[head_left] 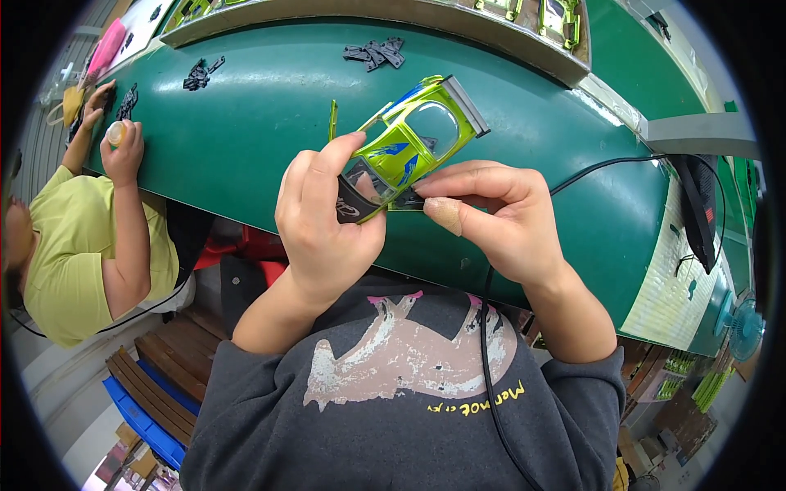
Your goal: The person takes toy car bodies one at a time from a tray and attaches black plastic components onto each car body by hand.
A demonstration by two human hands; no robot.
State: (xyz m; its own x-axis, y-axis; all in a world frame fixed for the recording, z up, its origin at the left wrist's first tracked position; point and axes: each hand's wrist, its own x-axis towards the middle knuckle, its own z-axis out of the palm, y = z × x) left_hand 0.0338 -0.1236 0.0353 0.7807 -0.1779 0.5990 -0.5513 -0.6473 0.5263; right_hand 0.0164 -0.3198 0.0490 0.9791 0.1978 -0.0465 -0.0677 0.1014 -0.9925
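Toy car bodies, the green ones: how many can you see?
1 clear one: the green toy car body, held over the green table by the left hand and right hand. Green parts in the far trays might be more.

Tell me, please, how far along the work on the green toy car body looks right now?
Looks done: the green toy car body already carries blue graphics and a grey rear spoiler. In hand: the left hand grips its front end while the right hand presses a small dark part against its edge. Left: loose dark parts lie unused on the green table.
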